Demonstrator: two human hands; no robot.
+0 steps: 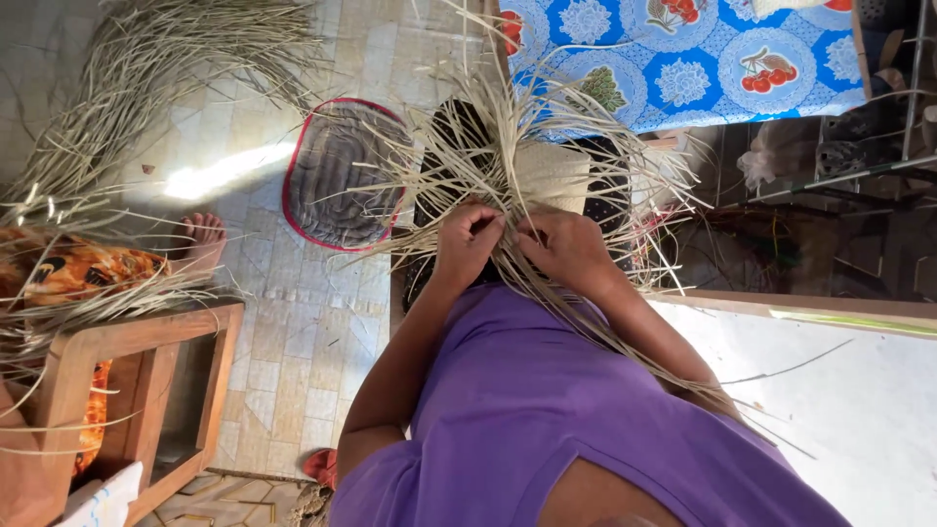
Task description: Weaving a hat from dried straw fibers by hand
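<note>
Bending inward, the left hand (467, 239) and right hand (564, 246) meet knuckle to knuckle, each grip pinched narrow on pale straw strands (508, 146). A woven straw piece (551, 176) lies at twelve o'clock from them. Farther toward one o'clock spreads a blue flowered cloth (683, 59).

— What's she wearing?
— A plain purple top, short-sleeved, loose over the shoulders, with a slit at the neckline. Both forearms are bare, and I see no rings or bracelets on either hand.
</note>
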